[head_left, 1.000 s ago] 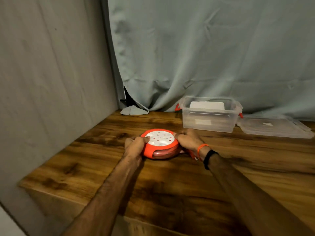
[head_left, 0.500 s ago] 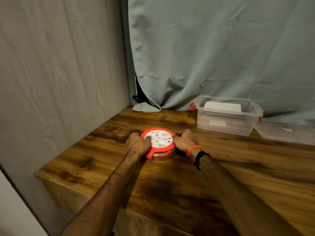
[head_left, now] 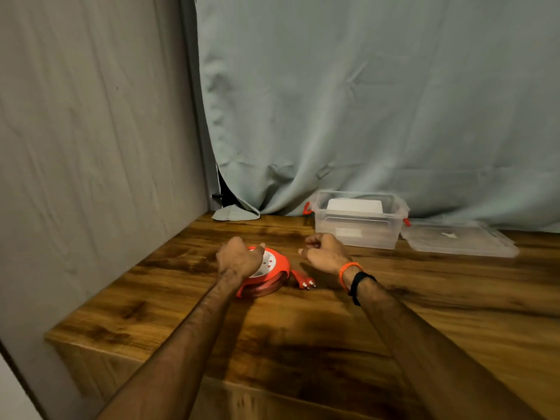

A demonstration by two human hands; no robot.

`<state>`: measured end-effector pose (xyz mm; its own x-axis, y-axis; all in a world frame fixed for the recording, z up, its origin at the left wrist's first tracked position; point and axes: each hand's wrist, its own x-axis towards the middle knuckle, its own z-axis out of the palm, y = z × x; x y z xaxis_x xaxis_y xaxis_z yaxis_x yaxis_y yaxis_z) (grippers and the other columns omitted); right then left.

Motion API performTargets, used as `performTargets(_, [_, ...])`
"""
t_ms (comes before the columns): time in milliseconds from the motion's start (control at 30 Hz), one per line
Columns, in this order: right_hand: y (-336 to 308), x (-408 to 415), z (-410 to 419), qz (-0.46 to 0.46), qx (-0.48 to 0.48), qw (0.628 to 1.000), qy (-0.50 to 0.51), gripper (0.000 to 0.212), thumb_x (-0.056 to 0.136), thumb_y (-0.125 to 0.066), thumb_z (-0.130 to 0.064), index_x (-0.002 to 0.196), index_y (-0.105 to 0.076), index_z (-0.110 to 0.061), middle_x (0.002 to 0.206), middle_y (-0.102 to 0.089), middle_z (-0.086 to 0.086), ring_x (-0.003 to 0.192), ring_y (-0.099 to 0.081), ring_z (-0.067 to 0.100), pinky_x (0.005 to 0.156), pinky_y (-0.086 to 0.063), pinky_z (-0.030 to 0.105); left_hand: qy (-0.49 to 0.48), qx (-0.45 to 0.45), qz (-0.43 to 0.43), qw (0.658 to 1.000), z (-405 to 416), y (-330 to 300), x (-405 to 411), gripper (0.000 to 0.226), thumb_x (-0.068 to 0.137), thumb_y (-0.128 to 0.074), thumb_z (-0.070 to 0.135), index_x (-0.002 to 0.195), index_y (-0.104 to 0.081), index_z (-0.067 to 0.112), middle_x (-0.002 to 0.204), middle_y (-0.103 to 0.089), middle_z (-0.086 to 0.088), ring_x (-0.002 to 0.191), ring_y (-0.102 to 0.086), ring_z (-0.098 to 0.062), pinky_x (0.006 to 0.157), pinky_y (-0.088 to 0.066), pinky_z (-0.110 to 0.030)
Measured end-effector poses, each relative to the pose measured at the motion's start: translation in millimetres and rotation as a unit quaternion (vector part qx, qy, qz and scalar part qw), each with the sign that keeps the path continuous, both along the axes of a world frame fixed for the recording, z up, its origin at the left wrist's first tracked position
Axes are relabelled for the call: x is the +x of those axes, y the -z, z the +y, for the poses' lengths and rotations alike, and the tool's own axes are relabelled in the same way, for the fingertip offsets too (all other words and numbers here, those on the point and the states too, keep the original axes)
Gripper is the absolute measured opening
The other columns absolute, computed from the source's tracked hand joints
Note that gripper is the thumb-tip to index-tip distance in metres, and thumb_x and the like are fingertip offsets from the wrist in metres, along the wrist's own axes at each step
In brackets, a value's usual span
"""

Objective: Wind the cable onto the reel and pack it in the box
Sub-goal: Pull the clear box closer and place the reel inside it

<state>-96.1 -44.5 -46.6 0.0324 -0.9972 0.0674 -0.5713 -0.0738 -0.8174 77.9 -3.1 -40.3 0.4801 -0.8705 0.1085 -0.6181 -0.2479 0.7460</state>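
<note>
Nearby, box (head_left: 357, 234) and lid (head_left: 457, 241) sit apart — plug (head_left: 304, 281) beside reel (head_left: 272, 268).

The scene is dim and warm, lit from above and behind the camera. The table (head_left: 394, 298) shows soft sheen on its far right and broad dark shadows under both forearms near the front edge. The curtain (head_left: 363, 101) is evenly lit, with gentle fold shadows. The wall (head_left: 91, 131) at left bows with wide-angle distortion. The picture is slightly soft overall, with noise in the dark areas; the clear box (head_left: 357, 221) catches faint highlights on its rim.
</note>
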Motion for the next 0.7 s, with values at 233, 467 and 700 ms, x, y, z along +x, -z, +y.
performTargets(233, [-30,-69,19,-0.023,-0.039,0.998,0.053,0.024,0.078,-0.075,-0.022,0.1,-0.066,-0.02,0.097,-0.067,-0.004,0.105,-0.063,0.017,0.097,-0.045,0.025,0.088,-0.035,0.095,0.991,2,-32,-57,0.056,0.085,-0.072,0.043,0.128,-0.058,0.01,0.129,-0.062,-0.01,0.121,-0.056,-0.029,0.103,-0.047,-0.038])
performTargets(467, [-47,-134,9,-0.027,-0.056,0.991,0.116,0.025,0.08,-0.075,-0.018,0.101,-0.063,-0.015,0.103,-0.066,0.002,0.107,-0.06,0.02,0.1,-0.045,0.026,0.127,-0.036,0.125,0.983,-33,-44,-94,0.053,0.079,-0.075,0.044,0.12,-0.063,0.012,0.113,-0.071,-0.009,0.104,-0.066,-0.025,0.096,-0.053,-0.039])
performTargets(700, [-44,-171,-45,0.005,-0.091,0.971,0.219,0.042,0.079,-0.071,-0.021,0.118,-0.064,-0.006,0.114,-0.069,0.012,0.108,-0.062,0.03,0.091,-0.046,0.03,0.121,-0.044,0.119,0.984,-98,-49,-108,0.048,0.09,-0.07,0.027,0.13,-0.058,0.003,0.13,-0.063,-0.013,0.118,-0.059,-0.03,0.098,-0.045,-0.031])
